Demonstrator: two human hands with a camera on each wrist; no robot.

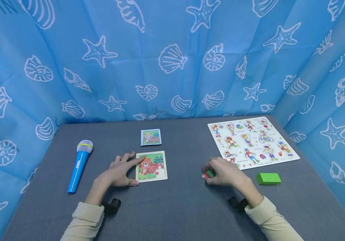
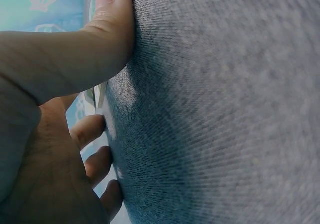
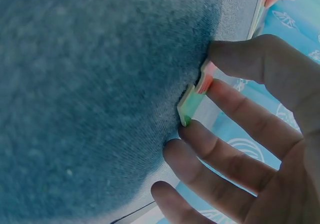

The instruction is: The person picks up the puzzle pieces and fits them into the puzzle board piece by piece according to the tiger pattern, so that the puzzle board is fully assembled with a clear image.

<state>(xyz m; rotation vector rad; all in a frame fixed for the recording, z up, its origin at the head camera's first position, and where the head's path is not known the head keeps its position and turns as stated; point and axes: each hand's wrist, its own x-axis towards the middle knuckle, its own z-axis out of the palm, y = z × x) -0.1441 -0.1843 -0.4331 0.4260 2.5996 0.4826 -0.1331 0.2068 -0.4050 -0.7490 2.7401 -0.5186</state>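
Note:
A square tiger jigsaw puzzle [image 1: 151, 166] lies in a pale frame on the table, with a bare pale spot at its lower right. My left hand [image 1: 119, 172] is spread at its left side; the index finger rests on the picture and the thumb touches near the lower left corner. In the left wrist view that thumb [image 2: 107, 39] bends over the table cloth. To the right, my right hand [image 1: 225, 172] pinches a red and green puzzle piece [image 3: 195, 94] between thumb and fingers, low at the table surface. The hand partly hides the piece in the head view.
Behind the puzzle lies a small tiger picture card [image 1: 151, 137]. A blue toy microphone [image 1: 79, 169] lies at left. A white board with sports figures [image 1: 252, 142] is at the back right, with a green block [image 1: 268, 178] in front of it. A blue curtain [image 1: 172, 83] hangs behind the table.

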